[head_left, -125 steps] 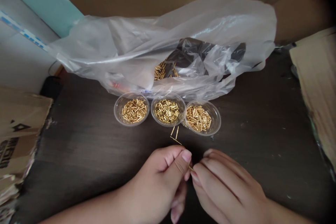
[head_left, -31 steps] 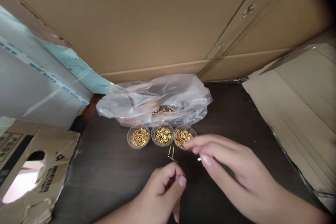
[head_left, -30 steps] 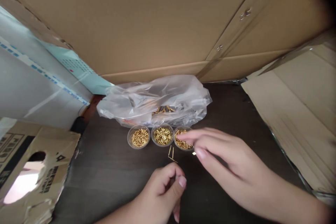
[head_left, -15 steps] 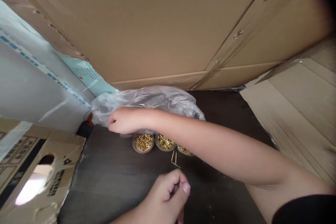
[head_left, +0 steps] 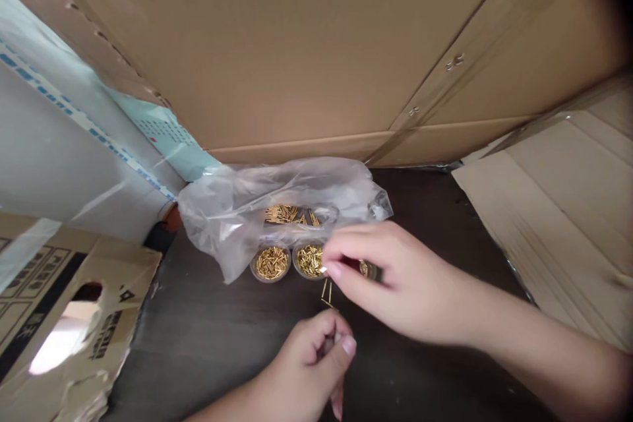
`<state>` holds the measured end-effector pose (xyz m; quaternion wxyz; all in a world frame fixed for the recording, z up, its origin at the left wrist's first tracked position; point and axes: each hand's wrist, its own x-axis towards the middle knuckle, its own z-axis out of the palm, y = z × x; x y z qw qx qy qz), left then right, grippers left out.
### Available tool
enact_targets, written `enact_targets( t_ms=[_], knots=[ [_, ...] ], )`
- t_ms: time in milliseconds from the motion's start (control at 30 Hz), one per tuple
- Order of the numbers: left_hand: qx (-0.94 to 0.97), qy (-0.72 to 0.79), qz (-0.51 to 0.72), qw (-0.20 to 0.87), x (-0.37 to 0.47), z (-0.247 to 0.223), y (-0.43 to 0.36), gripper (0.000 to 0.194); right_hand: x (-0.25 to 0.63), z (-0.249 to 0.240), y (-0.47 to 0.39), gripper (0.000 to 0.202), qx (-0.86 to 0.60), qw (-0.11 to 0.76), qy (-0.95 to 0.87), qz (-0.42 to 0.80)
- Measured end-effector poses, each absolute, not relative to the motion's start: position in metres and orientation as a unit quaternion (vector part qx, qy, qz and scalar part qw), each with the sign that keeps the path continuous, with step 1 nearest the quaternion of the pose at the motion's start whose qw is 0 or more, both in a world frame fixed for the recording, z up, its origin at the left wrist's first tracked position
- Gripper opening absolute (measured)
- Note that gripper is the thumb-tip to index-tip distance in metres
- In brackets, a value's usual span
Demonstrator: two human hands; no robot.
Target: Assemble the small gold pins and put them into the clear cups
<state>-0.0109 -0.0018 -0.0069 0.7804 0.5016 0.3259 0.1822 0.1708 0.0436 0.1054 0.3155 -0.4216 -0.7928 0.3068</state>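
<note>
My right hand (head_left: pixel 395 277) is over the row of small clear tubs, thumb and forefinger pinched on a small gold-coloured metal piece (head_left: pixel 324 270). Below it my left hand (head_left: pixel 316 356) is closed with curled fingers; whatever it holds is hidden. Short gold pieces (head_left: pixel 271 262) fill the left tub, and more gold pieces (head_left: pixel 310 260) fill the middle one. The right tub (head_left: pixel 372 273) is mostly covered by my right hand. A few slim gold pins (head_left: pixel 330 291) lie on the dark table between the hands and the tubs.
Behind the tubs lies a crumpled clear plastic bag (head_left: pixel 217 204), with longer gold pins (head_left: pixel 281 213) in its middle. A tall cardboard wall (head_left: pixel 297 59) closes off the back. Cardboard (head_left: pixel 554 191) stands at right, and a cut box (head_left: pixel 99 323) at left. The dark table (head_left: pixel 198 336) lies beneath.
My right hand has come back from the plastic bag at the left to the tubs at the right, uncovering the pins in the bag. The left hand has barely moved.
</note>
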Motion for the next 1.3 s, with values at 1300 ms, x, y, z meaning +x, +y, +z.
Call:
enact_targets(
  t_ms=[1300],
  knots=[
    [0.733, 0.312, 0.150, 0.585, -0.016, 0.013, 0.009, 0.016, 0.192, -0.008, -0.032, 0.034, -0.376, 0.313, -0.868, 0.085]
  ],
)
